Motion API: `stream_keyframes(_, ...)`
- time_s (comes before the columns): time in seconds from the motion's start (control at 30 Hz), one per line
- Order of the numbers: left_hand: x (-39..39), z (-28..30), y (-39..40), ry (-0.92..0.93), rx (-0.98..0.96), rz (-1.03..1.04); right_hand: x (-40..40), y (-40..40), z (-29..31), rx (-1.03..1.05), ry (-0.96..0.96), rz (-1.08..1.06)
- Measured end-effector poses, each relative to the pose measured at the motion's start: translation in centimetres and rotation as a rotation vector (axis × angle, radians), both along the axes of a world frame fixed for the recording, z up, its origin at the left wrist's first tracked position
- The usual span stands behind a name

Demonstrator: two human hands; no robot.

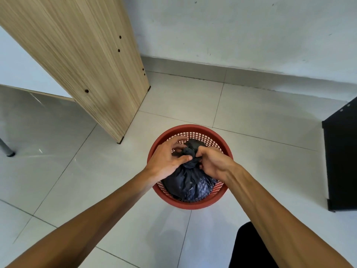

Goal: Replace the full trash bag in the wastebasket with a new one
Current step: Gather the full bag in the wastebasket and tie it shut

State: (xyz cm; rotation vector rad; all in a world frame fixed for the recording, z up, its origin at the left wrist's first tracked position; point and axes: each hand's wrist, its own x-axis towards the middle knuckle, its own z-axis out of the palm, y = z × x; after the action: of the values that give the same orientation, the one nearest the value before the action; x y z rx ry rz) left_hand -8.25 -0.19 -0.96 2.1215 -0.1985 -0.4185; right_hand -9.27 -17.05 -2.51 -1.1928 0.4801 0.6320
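Both forearms reach down over the red wastebasket (190,205). Left hand (166,161) and right hand (212,163) each pinch the black trash bag (188,184) gathered neck, probably knotting it shut so nothing spills; bag sits inside the basket.

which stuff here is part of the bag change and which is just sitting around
Part of the job: black trash bag, red wastebasket, left hand and right hand gripping the bag's gathered top.

Just around: wooden panel, black furniture, metal leg.
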Motion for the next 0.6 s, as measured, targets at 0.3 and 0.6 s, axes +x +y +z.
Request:
stream_keyframes(0.3,-1.5,-0.9,-0.5,-0.179,-0.087,0.149,1.0,0.6,1.3,-0.292,-0.098,-0.007)
stream_keyframes(0.6,-1.0,-0.8,1.8,-0.039,-0.069,-0.008,0.7,-1.1,1.3,-0.394,-0.256,0.33)
